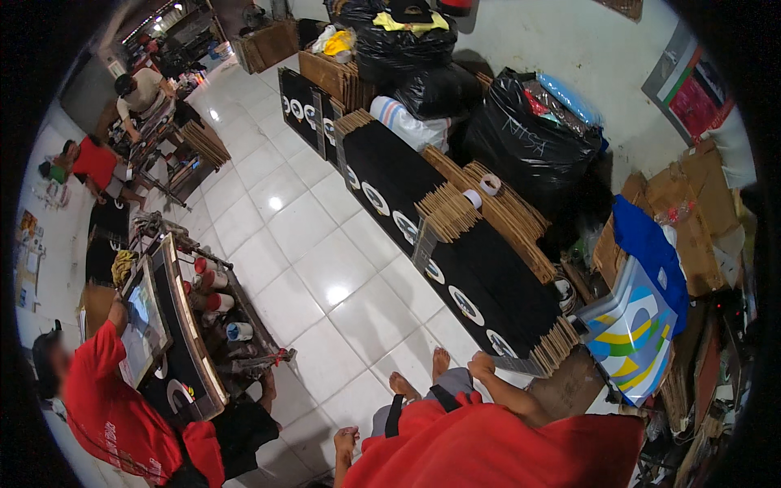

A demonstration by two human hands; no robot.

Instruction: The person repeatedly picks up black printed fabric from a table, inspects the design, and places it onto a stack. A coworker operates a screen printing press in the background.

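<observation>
My left hand (pixel 346 442) hangs low beside my red shirt, its fingers curled in and no object showing in them. My right hand (pixel 482 366) is closed in a fist near the front corner of a row of cardboard boards with black fabric (pixel 508 285) over them. Whether the fist touches the row, I cannot tell. White round prints with dark centres (pixel 465 302) line the fabric's near side. Bare brown board ends (pixel 556 346) stick out in bunches along the row.
On the left a person in red (pixel 122 407) works at a printing frame (pixel 146 321), beside a rack of paint containers (pixel 218 302). Two more people are farther back. Black plastic bags (pixel 529 138), tape rolls (pixel 490 185) and cardboard (pixel 691 220) line the right side. White floor tiles (pixel 301 260) run between.
</observation>
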